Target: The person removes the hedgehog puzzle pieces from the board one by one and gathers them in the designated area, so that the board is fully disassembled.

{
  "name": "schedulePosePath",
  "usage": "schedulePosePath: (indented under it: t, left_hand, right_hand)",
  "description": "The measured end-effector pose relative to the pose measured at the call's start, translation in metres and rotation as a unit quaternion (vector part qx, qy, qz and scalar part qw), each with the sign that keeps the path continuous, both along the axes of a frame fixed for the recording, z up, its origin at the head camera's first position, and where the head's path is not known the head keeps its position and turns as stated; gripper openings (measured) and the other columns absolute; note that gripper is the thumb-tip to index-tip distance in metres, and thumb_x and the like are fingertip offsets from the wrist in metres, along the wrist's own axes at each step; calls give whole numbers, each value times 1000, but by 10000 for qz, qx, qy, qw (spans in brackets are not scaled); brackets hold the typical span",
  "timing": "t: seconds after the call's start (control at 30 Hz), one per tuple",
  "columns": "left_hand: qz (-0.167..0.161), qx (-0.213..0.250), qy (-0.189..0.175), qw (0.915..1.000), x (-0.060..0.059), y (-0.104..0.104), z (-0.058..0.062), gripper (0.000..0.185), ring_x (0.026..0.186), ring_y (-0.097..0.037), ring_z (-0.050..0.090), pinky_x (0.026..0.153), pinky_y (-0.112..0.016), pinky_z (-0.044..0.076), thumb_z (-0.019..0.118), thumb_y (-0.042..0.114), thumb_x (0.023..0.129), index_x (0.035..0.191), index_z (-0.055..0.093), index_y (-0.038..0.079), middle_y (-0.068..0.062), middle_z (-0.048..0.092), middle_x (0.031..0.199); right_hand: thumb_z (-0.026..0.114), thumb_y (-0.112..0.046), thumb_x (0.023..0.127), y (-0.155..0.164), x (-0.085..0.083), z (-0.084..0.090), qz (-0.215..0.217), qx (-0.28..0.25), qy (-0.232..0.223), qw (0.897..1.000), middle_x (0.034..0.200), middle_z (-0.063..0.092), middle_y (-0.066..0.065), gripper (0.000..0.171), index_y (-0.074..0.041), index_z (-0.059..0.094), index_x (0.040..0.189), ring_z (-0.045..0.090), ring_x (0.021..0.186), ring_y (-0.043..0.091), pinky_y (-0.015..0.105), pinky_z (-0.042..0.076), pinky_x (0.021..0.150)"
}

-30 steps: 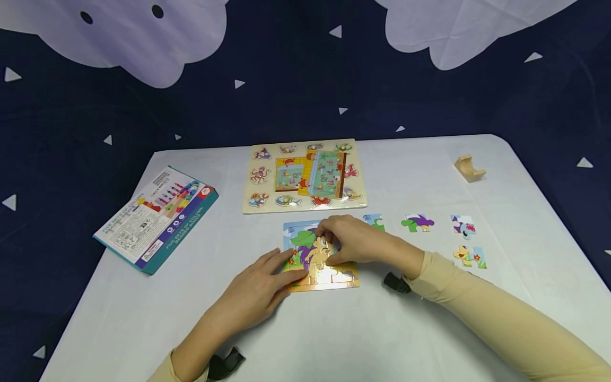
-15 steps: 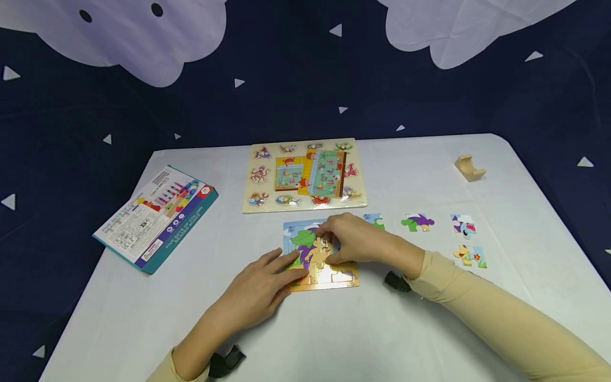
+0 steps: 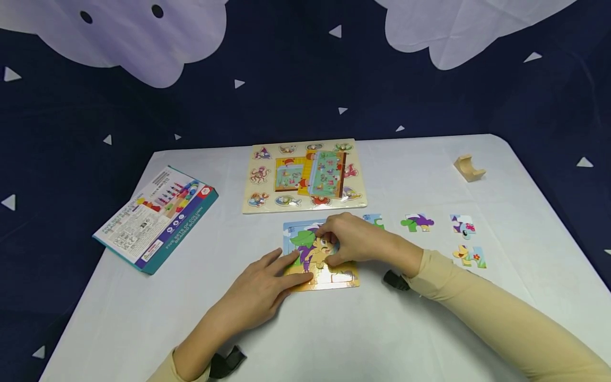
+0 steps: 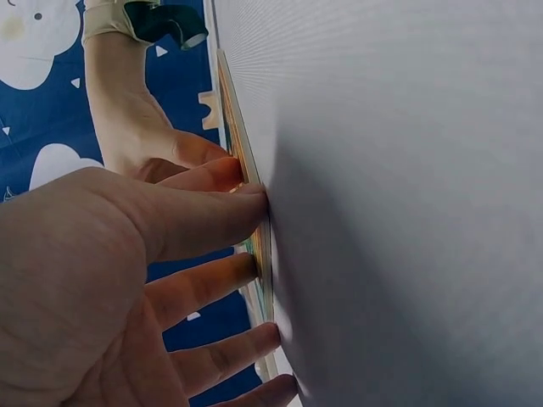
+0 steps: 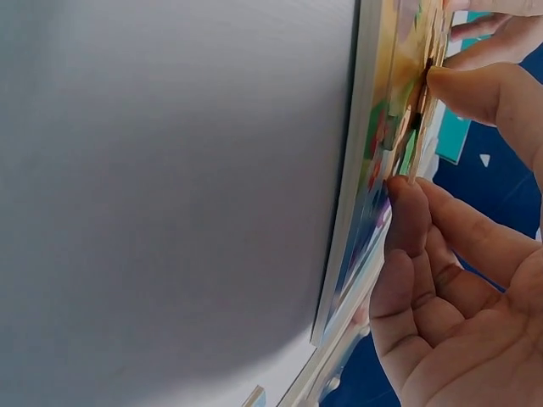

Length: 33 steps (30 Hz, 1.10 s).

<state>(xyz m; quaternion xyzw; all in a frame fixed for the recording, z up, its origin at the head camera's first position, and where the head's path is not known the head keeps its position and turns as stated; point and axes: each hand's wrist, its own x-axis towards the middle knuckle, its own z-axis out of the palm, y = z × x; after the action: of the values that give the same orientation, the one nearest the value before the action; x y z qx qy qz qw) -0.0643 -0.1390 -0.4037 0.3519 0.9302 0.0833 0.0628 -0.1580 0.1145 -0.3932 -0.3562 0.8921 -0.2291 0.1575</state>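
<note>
A jigsaw board (image 3: 352, 282) with a cartoon picture lies at the middle of the table. My right hand (image 3: 357, 240) pinches a puzzle piece (image 3: 324, 245) with a winking cartoon face between thumb and fingers, over the board's middle. In the right wrist view the thumb (image 5: 471, 91) and fingertips (image 5: 405, 191) meet that piece at the board's surface; how far it is seated I cannot tell. My left hand (image 3: 255, 292) has its fingers spread, its tips resting on the board's left side and lower edge. In the left wrist view its thumb (image 4: 216, 216) touches the board's edge.
Loose puzzle pieces (image 3: 418, 223) lie to the right, one partly behind my right hand. Behind the board sits a wooden peg puzzle (image 3: 260, 187) with two picture cards (image 3: 329, 175) on it. A boxed toy (image 3: 155, 217) lies left; a small wooden block (image 3: 470, 168) stands back right.
My left fingers and thumb have shifted slightly to the right on the board. The right hand stays nearly in place, still pinching the face piece.
</note>
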Motion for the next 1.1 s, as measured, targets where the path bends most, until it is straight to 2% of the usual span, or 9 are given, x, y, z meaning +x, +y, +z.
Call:
schedulePosePath:
  t: [0.53, 0.8, 1.1]
  left_hand:
    - [60, 125, -34, 9999, 0, 1, 1, 39, 138, -43, 48, 99, -59, 50, 56, 27, 102, 137, 59, 44, -6, 49, 154]
    - [75, 128, -16, 9999, 0, 1, 2, 39, 137, -43, 48, 98, -59, 51, 56, 26, 102, 136, 60, 43, -6, 50, 153]
    - [35, 103, 97, 9999, 0, 2, 2, 38, 136, -43, 49, 96, -59, 51, 57, 28, 102, 137, 60, 42, -8, 50, 152]
  right_hand:
    - [84, -24, 75, -1, -2, 2, 113, 62, -95, 9999, 91, 66, -1, 51, -4, 72, 120, 60, 80, 12, 20, 50, 70]
    - [83, -26, 73, -2, 3, 2, 26, 151, 250, 9996, 89, 62, -3, 52, -5, 71, 119, 53, 75, 8, 22, 47, 67]
    - [83, -25, 72, -1, 4, 2, 95, 66, 483, 9988, 87, 62, -3, 49, -5, 72, 116, 52, 73, 8, 21, 46, 65]
